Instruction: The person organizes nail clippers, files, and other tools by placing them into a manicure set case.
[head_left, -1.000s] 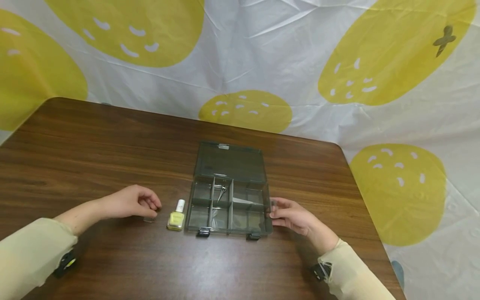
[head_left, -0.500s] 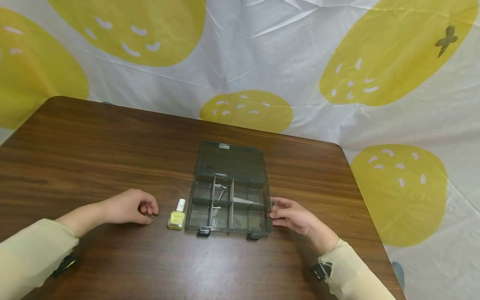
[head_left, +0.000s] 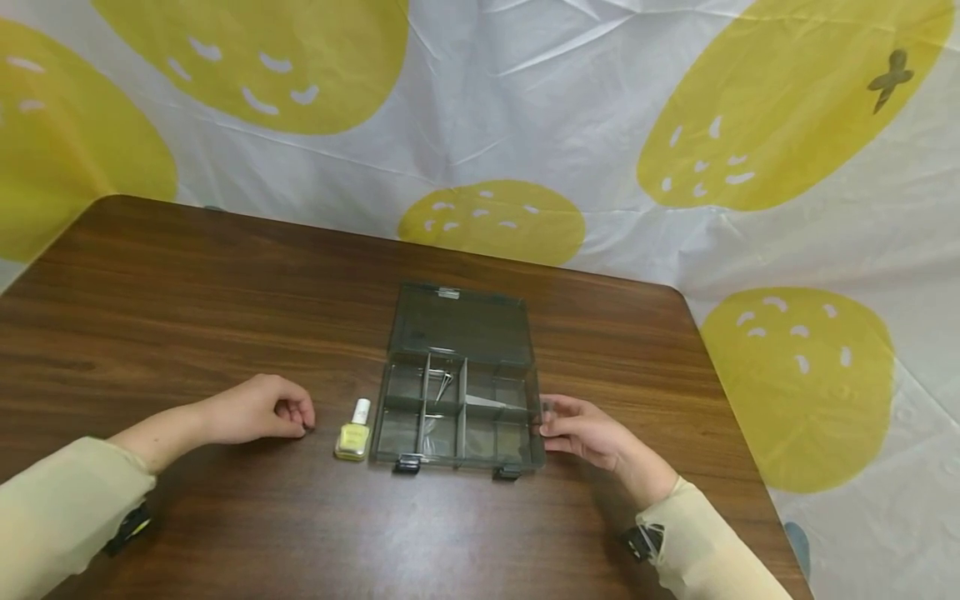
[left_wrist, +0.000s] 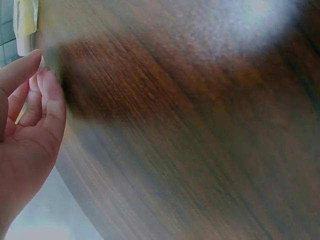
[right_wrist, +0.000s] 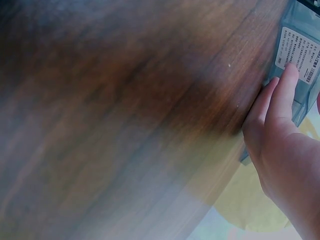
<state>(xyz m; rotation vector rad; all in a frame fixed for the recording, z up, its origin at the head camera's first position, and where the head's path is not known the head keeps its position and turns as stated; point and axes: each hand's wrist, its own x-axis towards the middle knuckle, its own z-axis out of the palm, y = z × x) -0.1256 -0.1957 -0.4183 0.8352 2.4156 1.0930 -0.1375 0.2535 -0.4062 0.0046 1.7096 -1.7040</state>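
Note:
In the head view, my left hand hovers low over the table, left of a yellow nail polish bottle with a white cap. Its thumb and fingers pinch a small, mostly hidden clear piece, whose kind I cannot tell. To the right of the bottle lies a grey see-through compartment box, its lid folded back. My right hand rests against the box's right side. In the right wrist view, straight fingers touch that wall near a white printed label.
A slim metal tool lies in the box's upper middle compartment. Something clear sits in the one below. Two dark latches stick out at the box's front. Behind the wooden table hangs a patterned curtain.
My left hand has drawn slightly back to the left and picked up the clear piece, which earlier showed below its fingertips. The right hand, box and bottle have stayed put.

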